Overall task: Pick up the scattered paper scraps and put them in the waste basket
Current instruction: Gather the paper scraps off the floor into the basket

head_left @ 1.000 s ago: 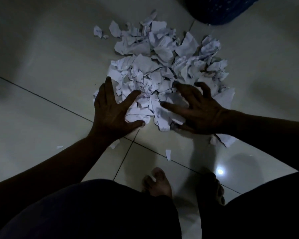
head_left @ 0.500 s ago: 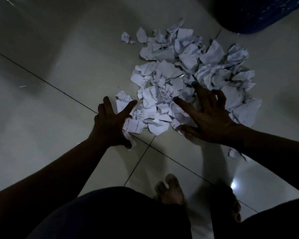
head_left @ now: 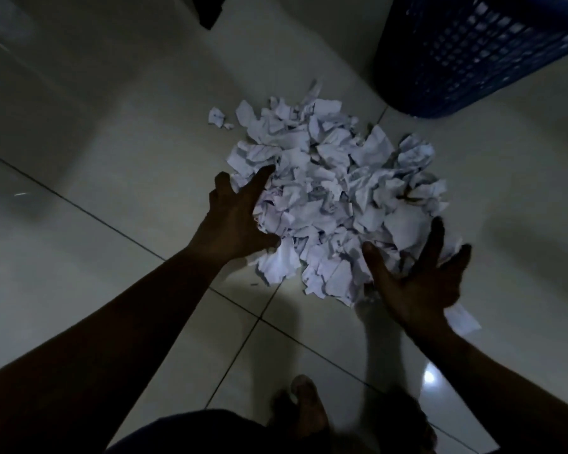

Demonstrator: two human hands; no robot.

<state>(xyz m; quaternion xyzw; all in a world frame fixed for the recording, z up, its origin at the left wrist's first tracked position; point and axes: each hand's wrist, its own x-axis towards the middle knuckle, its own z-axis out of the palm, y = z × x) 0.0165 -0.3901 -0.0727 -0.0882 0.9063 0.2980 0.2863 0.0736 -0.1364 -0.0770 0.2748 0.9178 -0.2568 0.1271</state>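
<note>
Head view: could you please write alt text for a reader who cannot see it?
A left hand and a right hand, fingers spread, flank a heap of white paper scraps on a pale tiled floor, the left touching it. A blue lattice waste basket stands beyond.

- The paper scraps point(head_left: 325, 198), earlier spread flat ahead of both sets of fingers, now sit bunched in a tighter, taller heap between them.
- The left hand point(head_left: 233, 221) has left the near edge and now presses against the heap's left side, with its fingertips reaching further along it.
- The right hand point(head_left: 413, 283) has slid off the top of the scraps to the near right edge, fingers spread and blurred.
- The waste basket point(head_left: 473, 60) now shows much larger beyond the fingertips.
</note>
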